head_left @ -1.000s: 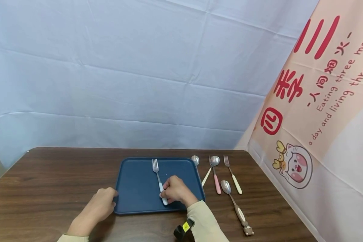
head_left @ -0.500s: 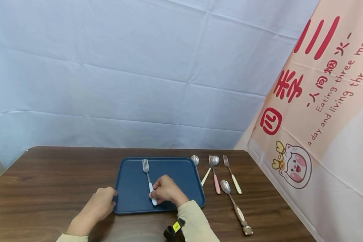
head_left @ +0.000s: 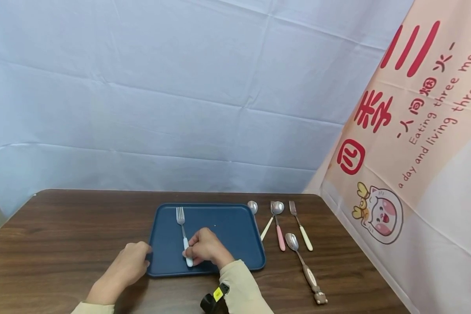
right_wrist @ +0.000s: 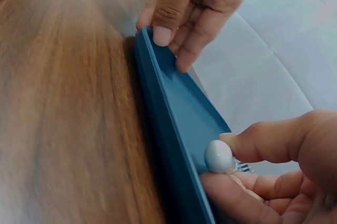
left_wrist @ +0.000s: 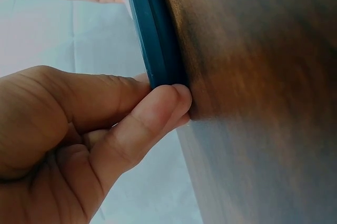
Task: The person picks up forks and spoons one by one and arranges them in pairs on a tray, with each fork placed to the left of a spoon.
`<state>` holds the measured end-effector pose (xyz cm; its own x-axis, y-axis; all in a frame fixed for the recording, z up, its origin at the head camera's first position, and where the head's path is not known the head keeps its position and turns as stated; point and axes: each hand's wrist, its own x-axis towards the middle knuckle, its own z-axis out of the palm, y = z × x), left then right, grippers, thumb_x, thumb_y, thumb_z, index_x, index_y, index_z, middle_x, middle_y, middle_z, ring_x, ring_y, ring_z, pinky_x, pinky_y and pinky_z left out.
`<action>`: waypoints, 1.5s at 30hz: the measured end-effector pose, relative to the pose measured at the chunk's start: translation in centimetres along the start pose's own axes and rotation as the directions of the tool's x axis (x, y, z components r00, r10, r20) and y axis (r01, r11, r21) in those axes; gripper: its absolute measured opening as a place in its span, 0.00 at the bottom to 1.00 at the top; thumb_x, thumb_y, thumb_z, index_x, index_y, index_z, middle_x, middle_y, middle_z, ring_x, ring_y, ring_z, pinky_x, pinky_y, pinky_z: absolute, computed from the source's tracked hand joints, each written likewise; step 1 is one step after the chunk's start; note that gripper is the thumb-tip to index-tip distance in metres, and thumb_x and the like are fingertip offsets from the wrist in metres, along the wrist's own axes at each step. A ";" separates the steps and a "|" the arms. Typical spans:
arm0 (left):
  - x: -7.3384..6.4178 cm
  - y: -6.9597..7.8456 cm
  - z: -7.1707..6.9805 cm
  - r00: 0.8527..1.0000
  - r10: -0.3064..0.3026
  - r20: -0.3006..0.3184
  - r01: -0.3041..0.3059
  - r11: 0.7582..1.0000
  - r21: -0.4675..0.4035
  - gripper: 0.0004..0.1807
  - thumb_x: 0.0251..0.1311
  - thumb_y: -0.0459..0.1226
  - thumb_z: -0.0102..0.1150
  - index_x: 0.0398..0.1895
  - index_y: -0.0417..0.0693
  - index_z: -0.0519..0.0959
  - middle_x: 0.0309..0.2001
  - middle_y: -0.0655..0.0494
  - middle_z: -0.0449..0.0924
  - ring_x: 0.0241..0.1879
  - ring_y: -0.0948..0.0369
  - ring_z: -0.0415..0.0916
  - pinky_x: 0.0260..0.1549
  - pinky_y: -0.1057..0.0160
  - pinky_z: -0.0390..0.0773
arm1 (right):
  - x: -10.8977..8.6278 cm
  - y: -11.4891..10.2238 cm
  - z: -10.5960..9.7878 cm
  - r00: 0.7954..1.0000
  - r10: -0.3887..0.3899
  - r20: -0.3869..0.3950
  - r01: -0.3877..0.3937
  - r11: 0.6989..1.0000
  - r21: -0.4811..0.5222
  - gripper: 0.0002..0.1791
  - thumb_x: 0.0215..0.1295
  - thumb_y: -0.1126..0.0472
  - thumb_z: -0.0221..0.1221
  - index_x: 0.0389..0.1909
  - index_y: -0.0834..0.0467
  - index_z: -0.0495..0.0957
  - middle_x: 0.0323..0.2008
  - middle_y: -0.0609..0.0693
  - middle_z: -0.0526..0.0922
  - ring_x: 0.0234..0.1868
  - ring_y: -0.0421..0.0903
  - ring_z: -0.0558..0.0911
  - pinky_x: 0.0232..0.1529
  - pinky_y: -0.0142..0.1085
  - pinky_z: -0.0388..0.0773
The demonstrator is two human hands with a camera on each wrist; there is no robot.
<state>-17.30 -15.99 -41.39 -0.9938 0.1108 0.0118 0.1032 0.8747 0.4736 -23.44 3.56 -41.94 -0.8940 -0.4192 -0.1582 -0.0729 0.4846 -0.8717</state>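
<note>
A blue rectangular tray lies on the table in the head view. My left hand pinches the tray's left rim between thumb and fingers, as the left wrist view shows at the blue edge. Over the tray, my right hand pinches the pale handle of a fork, whose metal tines point toward the far side. The right wrist view shows the rounded end of the fork's handle between thumb and fingers, close to the tray's near rim. Whether the fork touches the tray's floor I cannot tell.
Right of the tray on the brown wooden table lie a pink-handled spoon, a cream-handled fork, a brown-handled spoon and a spoon partly behind the tray's edge. Another fork lies partly under the pink spoon.
My right hand has moved left across the tray with the fork, toward the tray's left side. The left hand has stayed at the left rim.
</note>
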 end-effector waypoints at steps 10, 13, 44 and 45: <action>-0.2 -0.2 0.2 0.999 0.019 -0.028 -0.019 1.000 -0.008 0.13 0.48 0.22 0.59 0.40 0.29 0.79 0.39 0.33 0.78 0.33 0.51 0.77 0.26 0.53 0.76 | 0.3 -0.7 1.8 0.999 -0.002 -0.033 0.000 0.998 -0.069 0.04 0.51 0.72 0.64 0.27 0.67 0.78 0.18 0.51 0.76 0.16 0.45 0.80 0.19 0.34 0.78; -0.2 -0.1 0.1 0.999 0.026 -0.044 -0.027 1.000 -0.001 0.14 0.47 0.22 0.59 0.40 0.29 0.79 0.40 0.33 0.78 0.37 0.45 0.78 0.31 0.49 0.77 | 0.3 -1.1 2.3 0.999 -0.014 -0.038 0.011 0.996 -0.085 0.04 0.51 0.71 0.64 0.27 0.66 0.78 0.18 0.51 0.76 0.16 0.44 0.80 0.18 0.34 0.77; -0.1 -0.1 0.1 0.999 0.008 -0.048 -0.008 1.000 -0.016 0.09 0.47 0.22 0.59 0.34 0.34 0.81 0.32 0.44 0.80 0.22 0.57 0.69 0.21 0.57 0.71 | 1.4 -3.0 5.7 0.984 0.059 -0.170 -0.073 0.994 -0.079 0.12 0.44 0.70 0.69 0.12 0.62 0.75 0.10 0.51 0.74 0.09 0.43 0.77 0.13 0.32 0.75; -0.2 -0.1 0.1 0.999 0.006 -0.049 -0.007 1.000 -0.017 0.09 0.47 0.22 0.59 0.33 0.35 0.81 0.32 0.44 0.80 0.22 0.57 0.69 0.20 0.57 0.71 | 1.4 -3.0 5.8 0.983 0.059 -0.174 -0.073 0.994 -0.077 0.12 0.44 0.70 0.70 0.12 0.62 0.75 0.10 0.51 0.74 0.09 0.43 0.77 0.13 0.32 0.75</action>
<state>-17.15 -16.04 -41.55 -0.9940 0.0925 0.0582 0.1092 0.8656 0.4886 -21.93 -2.91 -42.24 -0.9599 -0.2503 -0.1263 -0.0413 0.5718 -0.8193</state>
